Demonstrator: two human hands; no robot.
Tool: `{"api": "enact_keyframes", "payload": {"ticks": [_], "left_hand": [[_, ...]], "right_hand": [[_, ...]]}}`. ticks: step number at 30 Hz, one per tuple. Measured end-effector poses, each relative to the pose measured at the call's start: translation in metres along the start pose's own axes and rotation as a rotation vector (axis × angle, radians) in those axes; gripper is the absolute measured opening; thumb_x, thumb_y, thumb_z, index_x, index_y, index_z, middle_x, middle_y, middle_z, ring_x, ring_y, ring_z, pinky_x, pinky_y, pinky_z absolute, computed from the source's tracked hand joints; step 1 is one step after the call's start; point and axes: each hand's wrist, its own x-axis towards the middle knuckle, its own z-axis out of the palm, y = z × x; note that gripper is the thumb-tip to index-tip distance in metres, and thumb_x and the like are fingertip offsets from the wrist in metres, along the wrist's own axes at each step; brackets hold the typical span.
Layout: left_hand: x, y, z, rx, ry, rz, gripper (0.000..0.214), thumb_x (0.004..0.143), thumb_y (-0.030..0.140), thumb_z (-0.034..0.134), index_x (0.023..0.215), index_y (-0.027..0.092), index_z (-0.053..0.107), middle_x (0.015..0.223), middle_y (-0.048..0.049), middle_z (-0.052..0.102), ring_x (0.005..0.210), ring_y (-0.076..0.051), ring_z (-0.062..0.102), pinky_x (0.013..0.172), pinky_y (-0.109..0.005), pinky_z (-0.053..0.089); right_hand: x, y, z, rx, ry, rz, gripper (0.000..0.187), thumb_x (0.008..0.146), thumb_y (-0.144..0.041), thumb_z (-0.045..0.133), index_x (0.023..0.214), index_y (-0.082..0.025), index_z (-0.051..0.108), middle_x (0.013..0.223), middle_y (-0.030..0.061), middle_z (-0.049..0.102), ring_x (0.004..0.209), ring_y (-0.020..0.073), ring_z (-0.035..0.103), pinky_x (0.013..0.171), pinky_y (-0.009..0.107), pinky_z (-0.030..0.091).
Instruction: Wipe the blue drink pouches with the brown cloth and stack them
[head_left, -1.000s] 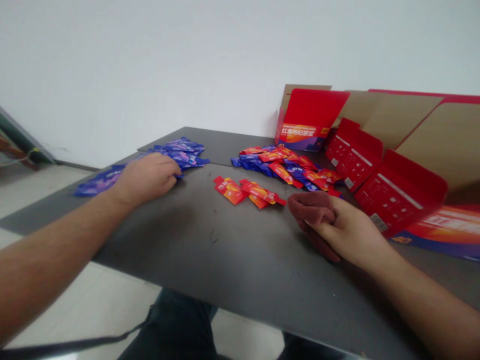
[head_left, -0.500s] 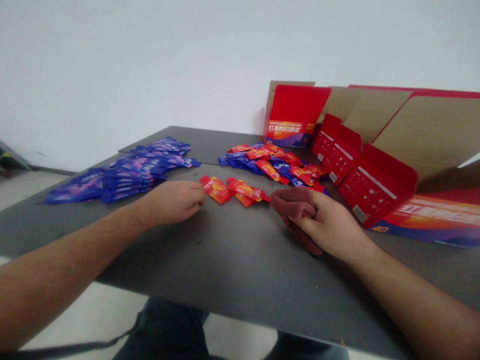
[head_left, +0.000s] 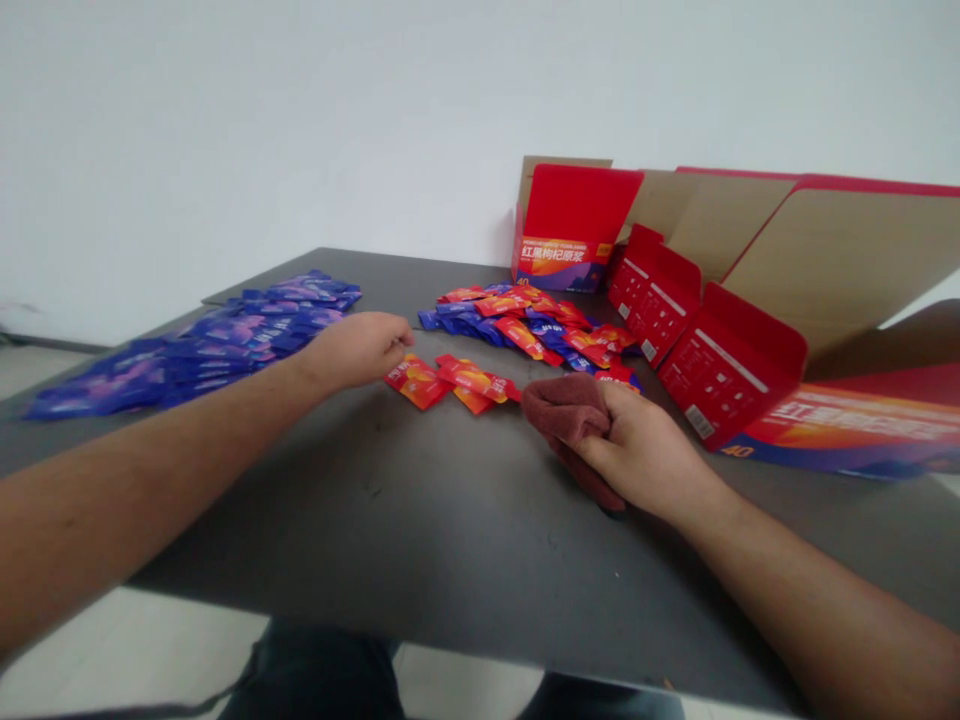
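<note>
My right hand [head_left: 645, 450] is closed around a folded brown cloth [head_left: 566, 410], held at the table just right of a few red-orange sachets. Those sachets [head_left: 472, 380] lie overlapping in a short row between my hands. My left hand [head_left: 360, 348] hovers beside the row's left end, its fingers curled in and no object showing in them. Behind the row spreads a mixed pile of red and blue sachets [head_left: 525, 330]. A larger heap of blue-purple sachets [head_left: 217, 345] lies left of my left hand, partly hidden by my forearm.
A red printed carton [head_left: 562, 265] stands open at the back against the wall. Along the right side runs another open carton [head_left: 847, 430], with red flaps [head_left: 727, 365] folded outward over the dark table [head_left: 450, 540].
My left hand has moved away from me, up past the left end of the sachet row. The view has shifted slightly to the right; my right hand still grips the cloth.
</note>
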Motion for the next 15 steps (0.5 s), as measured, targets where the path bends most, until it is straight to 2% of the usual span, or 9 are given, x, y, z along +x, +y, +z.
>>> {"api": "enact_keyframes", "payload": {"ticks": [4,9,12,15], "left_hand": [[0.045,-0.014,0.013,-0.001,0.039,-0.093,0.048,0.089,0.027,0.045,0.129,0.015,0.069,0.127,-0.012,0.075,0.119,-0.028,0.07,0.104,-0.035,0.051],[0.1,-0.026,0.032,0.0,-0.006,-0.147,0.062,0.089,0.029,0.049,0.148,0.012,0.056,0.146,-0.0158,0.065,0.131,-0.029,0.063,0.111,-0.036,0.047],[0.123,-0.03,0.041,-0.01,-0.085,-0.169,0.068,0.087,0.032,0.054,0.152,0.013,0.053,0.144,-0.0152,0.067,0.128,-0.029,0.066,0.106,-0.034,0.05],[0.135,-0.031,0.045,-0.027,-0.185,-0.144,0.074,0.081,0.042,0.063,0.15,0.016,0.057,0.136,-0.0126,0.073,0.117,-0.028,0.071,0.096,-0.031,0.054]], "right_hand": [[0.001,0.0,0.0,-0.014,-0.017,0.019,0.035,0.082,-0.02,0.063,0.114,-0.024,0.074,0.102,0.0042,0.079,0.089,0.0232,0.074,0.076,0.031,0.055],[0.001,0.006,0.001,-0.021,-0.028,0.083,0.027,0.079,-0.021,0.065,0.106,-0.023,0.072,0.101,0.0067,0.078,0.089,0.0262,0.072,0.078,0.036,0.056],[0.001,0.009,0.002,0.0,-0.028,0.072,0.017,0.08,-0.023,0.065,0.096,-0.024,0.069,0.1,0.0064,0.077,0.089,0.026,0.072,0.076,0.036,0.055],[0.002,0.009,0.003,0.025,-0.022,0.048,0.013,0.08,-0.024,0.064,0.093,-0.024,0.067,0.093,0.0046,0.075,0.083,0.0235,0.071,0.071,0.033,0.053]]}}
